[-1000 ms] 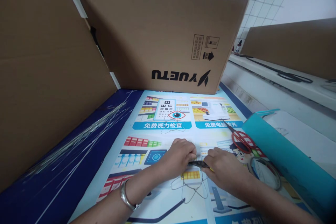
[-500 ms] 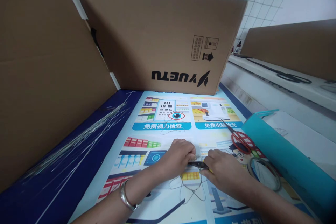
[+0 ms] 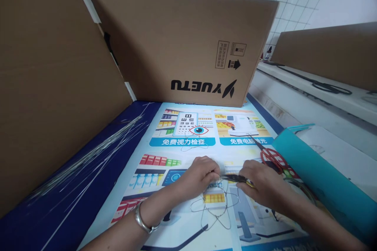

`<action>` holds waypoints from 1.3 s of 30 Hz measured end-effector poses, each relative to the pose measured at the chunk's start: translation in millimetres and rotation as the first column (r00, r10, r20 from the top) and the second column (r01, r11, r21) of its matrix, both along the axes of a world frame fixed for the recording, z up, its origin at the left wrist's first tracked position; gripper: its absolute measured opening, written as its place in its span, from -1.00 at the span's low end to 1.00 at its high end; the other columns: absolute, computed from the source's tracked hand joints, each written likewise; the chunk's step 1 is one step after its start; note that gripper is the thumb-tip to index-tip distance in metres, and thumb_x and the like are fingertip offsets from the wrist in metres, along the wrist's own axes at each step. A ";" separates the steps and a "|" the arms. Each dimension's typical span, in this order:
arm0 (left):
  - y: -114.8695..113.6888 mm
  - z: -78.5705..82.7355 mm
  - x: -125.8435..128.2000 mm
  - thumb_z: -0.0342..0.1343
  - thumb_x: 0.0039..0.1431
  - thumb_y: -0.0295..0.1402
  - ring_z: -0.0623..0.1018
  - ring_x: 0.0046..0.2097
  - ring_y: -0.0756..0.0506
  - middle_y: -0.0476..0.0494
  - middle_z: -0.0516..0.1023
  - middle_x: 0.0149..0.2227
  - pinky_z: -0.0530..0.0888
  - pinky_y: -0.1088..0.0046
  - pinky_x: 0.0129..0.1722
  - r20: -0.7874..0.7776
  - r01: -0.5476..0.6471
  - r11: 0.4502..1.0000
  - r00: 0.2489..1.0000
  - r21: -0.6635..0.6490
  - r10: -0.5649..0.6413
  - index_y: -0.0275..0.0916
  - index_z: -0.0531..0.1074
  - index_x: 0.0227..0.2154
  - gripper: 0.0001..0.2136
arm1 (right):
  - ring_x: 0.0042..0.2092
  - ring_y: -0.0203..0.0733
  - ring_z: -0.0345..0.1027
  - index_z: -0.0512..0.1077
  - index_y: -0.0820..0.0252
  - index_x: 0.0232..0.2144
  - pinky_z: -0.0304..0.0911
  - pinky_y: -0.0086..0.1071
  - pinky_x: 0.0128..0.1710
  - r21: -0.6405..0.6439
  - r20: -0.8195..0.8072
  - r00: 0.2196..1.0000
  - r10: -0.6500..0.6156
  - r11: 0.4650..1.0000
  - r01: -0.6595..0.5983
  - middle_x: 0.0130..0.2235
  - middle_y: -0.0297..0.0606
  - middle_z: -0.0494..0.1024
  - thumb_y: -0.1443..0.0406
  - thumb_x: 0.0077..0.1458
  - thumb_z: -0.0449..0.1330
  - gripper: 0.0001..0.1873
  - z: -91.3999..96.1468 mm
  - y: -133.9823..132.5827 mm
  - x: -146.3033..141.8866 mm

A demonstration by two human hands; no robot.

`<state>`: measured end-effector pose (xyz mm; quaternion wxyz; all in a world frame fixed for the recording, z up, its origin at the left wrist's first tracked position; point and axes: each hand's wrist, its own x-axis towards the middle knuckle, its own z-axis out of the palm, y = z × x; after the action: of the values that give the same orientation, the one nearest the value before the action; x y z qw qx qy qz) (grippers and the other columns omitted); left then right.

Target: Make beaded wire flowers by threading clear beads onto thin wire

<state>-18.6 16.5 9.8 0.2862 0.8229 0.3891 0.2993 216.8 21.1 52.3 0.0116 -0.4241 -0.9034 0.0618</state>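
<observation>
Left hand (image 3: 204,173): closed; pinched the far part of the looped wire figure (image 3: 217,217) between thumb and fingers.
Right hand (image 3: 260,180): wrapped around black-nosed pliers (image 3: 234,178), pointed toward the left fingertips; could not tell whether biting wire.
Wire position: spread over the printed sheet (image 3: 188,221), mostly nearside of the left hand.
Wire handling: judged light and springy, easily bent, unlikely to break.
Wire hold: judged best taken at crossings; likely to flex mid-loop.

The left forearm (image 3: 167,200) and right forearm (image 3: 312,223) are slanting inward; the left hand (image 3: 204,172) is pinching, half-curled; the right hand (image 3: 259,179) is gripping, its back facing up, its thumb (image 3: 250,192) apparently lying beneath.
</observation>
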 end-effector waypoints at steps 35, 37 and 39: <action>1.5 6.1 -0.3 -0.05 0.25 -0.42 0.38 -0.31 -0.01 0.03 0.42 -0.47 0.30 0.40 -0.15 0.084 0.106 0.994 0.991 -0.029 -0.104 -0.20 0.37 -0.48 -0.80 | -0.26 -0.18 0.19 0.38 0.20 -0.44 0.02 -0.34 -0.30 0.030 0.130 0.963 0.235 0.970 -0.241 -0.34 -0.25 0.39 0.32 0.09 0.07 -0.88 -4.2 5.7 -21.4; 1.7 5.7 -0.5 -0.05 0.26 -0.42 0.38 -0.31 -0.01 0.03 0.42 -0.47 0.30 0.41 -0.15 0.088 0.115 0.993 0.990 -0.025 -0.112 -0.20 0.37 -0.48 -0.80 | -0.26 -0.18 0.20 0.38 0.20 -0.44 0.02 -0.34 -0.30 0.025 0.132 0.961 0.245 0.968 -0.250 -0.34 -0.24 0.39 0.32 0.10 0.06 -0.87 -4.3 6.3 -21.2; 1.9 4.6 -0.8 -0.05 0.26 -0.41 0.38 -0.32 0.00 0.03 0.42 -0.47 0.29 0.41 -0.15 0.092 0.126 0.992 0.988 -0.019 -0.124 -0.20 0.37 -0.48 -0.80 | -0.26 -0.17 0.20 0.38 0.20 -0.44 0.02 -0.33 -0.30 0.021 0.133 0.958 0.252 0.966 -0.257 -0.34 -0.24 0.39 0.32 0.10 0.05 -0.86 -4.3 6.9 -20.8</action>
<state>-19.4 18.5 14.4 0.3318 0.8277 0.3272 0.3128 196.0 28.0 48.0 -0.0470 -0.3070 -0.9504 0.0180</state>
